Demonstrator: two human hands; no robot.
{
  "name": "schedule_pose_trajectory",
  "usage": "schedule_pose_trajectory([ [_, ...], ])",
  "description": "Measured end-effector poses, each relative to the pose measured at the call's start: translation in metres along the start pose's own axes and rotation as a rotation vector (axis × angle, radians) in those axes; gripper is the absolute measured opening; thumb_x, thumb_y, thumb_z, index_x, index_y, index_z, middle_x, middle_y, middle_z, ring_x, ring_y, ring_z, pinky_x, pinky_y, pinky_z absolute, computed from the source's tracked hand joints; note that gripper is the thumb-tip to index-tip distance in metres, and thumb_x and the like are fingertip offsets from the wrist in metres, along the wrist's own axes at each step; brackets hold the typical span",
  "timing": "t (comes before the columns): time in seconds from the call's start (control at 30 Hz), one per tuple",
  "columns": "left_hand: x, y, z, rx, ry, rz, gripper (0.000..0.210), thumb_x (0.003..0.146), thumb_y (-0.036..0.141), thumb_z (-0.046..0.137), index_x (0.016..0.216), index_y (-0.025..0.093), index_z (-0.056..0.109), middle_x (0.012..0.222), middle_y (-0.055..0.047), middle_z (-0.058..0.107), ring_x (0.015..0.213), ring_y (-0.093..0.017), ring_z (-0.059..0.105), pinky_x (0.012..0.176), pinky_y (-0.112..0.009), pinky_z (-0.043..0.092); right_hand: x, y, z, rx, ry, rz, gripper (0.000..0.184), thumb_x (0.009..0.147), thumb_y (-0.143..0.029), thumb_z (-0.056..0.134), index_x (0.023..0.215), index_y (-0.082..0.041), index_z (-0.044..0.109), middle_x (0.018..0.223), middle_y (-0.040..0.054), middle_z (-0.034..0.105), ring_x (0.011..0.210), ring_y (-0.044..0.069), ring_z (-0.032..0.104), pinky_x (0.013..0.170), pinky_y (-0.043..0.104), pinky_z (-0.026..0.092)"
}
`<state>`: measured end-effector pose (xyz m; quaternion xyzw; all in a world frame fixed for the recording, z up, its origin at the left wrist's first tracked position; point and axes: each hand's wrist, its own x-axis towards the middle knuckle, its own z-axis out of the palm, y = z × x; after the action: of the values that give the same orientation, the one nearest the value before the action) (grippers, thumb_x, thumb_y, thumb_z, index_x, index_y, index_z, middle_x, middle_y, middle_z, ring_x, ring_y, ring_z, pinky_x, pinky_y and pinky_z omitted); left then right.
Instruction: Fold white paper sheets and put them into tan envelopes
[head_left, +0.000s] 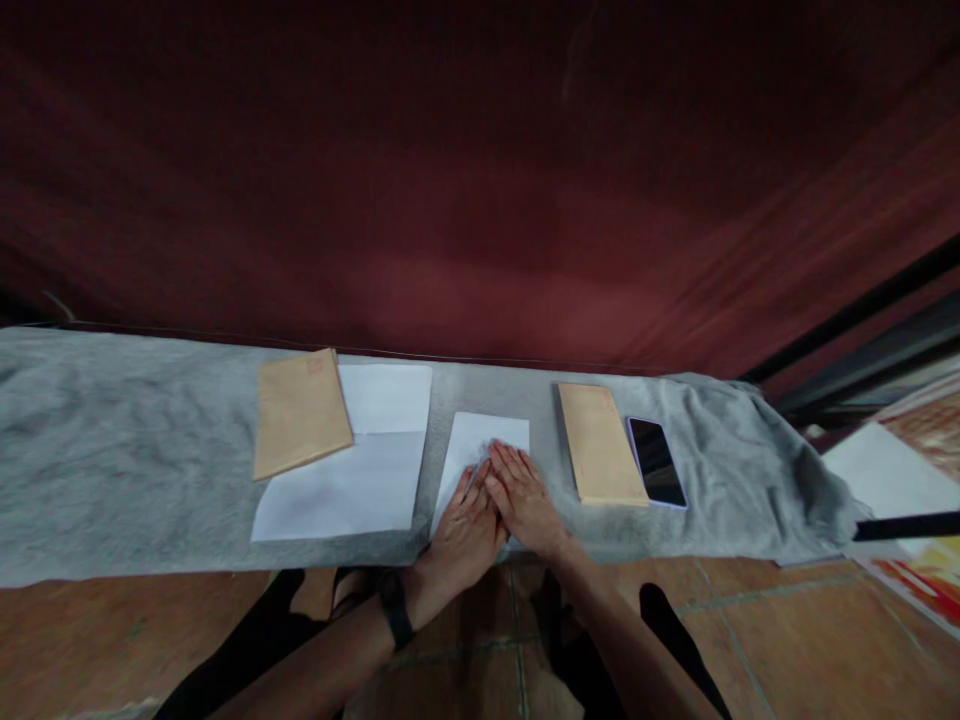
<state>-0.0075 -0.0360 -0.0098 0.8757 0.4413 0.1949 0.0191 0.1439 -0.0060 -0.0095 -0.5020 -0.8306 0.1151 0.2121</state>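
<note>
A folded white sheet of paper point(491, 428) lies on the grey cloth in front of me, partly covered by both hands. My left hand point(466, 530) rests flat on it with its fingers stretched out. Against it lies my right hand point(523, 495), also flat, its fingers pointing up and left and touching the left one. Left of them is an unfolded white sheet with a crease point(352, 490). A brown envelope point(300, 415) overlaps that sheet's upper left part. To the right sits a stack of brown envelopes point(602, 445), beside a dark-screened phone point(658, 462).
The grey cloth point(135, 450) covers a long narrow bench or table. Behind it hangs a dark red sheet of fabric point(480, 200). Printed papers point(926, 580) and a black bar point(907, 527) are at the right. Brown floor tiles point(795, 640) show below.
</note>
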Motion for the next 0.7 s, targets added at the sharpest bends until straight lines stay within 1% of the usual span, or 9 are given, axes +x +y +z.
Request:
schedule_pose_trajectory([
  [0.07,-0.003,0.003,-0.002,-0.003,-0.040,0.017,0.062,0.097,0.028,0.043,0.155,0.010,0.031,0.155,-0.020,0.043,0.149,-0.030,0.033,0.123,-0.055,0.022,-0.002,-0.001,0.000,-0.030,-0.023,-0.005,0.054,0.106,-0.035,0.029,0.158,-0.018,0.028,0.161,0.0091,0.036,0.151,0.021,0.029,0.124,0.048,0.025],
  [0.17,-0.006,0.001,-0.007,-0.004,-0.095,0.017,0.060,0.099,0.036,0.043,0.153,0.011,0.035,0.154,-0.019,0.044,0.149,-0.029,0.032,0.124,-0.056,0.018,-0.004,0.003,-0.001,-0.095,-0.007,0.042,0.055,0.107,-0.037,0.028,0.158,-0.016,0.028,0.162,0.0106,0.032,0.152,0.023,0.027,0.124,0.049,0.024],
  [0.3,-0.012,-0.007,-0.017,-0.015,-0.168,0.054,0.074,0.096,0.055,0.048,0.153,0.011,0.033,0.159,-0.019,0.037,0.152,-0.031,0.025,0.124,-0.057,0.012,-0.006,0.012,-0.002,-0.157,0.022,0.102,0.056,0.107,-0.039,0.031,0.157,-0.015,0.030,0.163,0.0120,0.030,0.151,0.025,0.027,0.123,0.050,0.024],
  [0.37,-0.015,-0.010,-0.023,-0.029,-0.193,0.088,0.079,0.093,0.060,0.051,0.154,0.012,0.032,0.160,-0.018,0.034,0.152,-0.031,0.023,0.124,-0.058,0.011,-0.006,0.015,-0.002,-0.164,0.032,0.130,0.055,0.107,-0.037,0.032,0.157,-0.016,0.030,0.162,0.0110,0.032,0.151,0.025,0.028,0.123,0.049,0.024],
  [0.47,-0.018,-0.013,-0.031,-0.044,-0.216,0.119,0.075,0.093,0.054,0.055,0.154,0.017,0.033,0.161,-0.015,0.034,0.152,-0.032,0.025,0.124,-0.058,0.013,-0.005,0.019,-0.002,-0.155,0.038,0.163,0.055,0.106,-0.036,0.033,0.157,-0.016,0.031,0.161,0.0112,0.034,0.150,0.025,0.029,0.122,0.049,0.025],
  [0.57,-0.019,-0.013,-0.037,-0.059,-0.216,0.118,0.065,0.094,0.047,0.056,0.151,0.020,0.040,0.159,-0.013,0.038,0.149,-0.031,0.031,0.124,-0.056,0.017,-0.003,0.024,-0.003,-0.116,0.047,0.172,0.054,0.105,-0.036,0.035,0.155,-0.015,0.036,0.159,0.0128,0.038,0.149,0.025,0.032,0.122,0.049,0.027],
  [0.7,-0.020,-0.010,-0.039,-0.079,-0.214,0.093,0.054,0.095,0.042,0.055,0.143,0.019,0.050,0.155,-0.014,0.045,0.146,-0.030,0.038,0.123,-0.054,0.022,-0.001,0.032,-0.005,-0.026,0.077,0.142,0.050,0.103,-0.027,0.036,0.151,-0.014,0.043,0.155,0.0127,0.045,0.146,0.023,0.038,0.122,0.048,0.030],
])
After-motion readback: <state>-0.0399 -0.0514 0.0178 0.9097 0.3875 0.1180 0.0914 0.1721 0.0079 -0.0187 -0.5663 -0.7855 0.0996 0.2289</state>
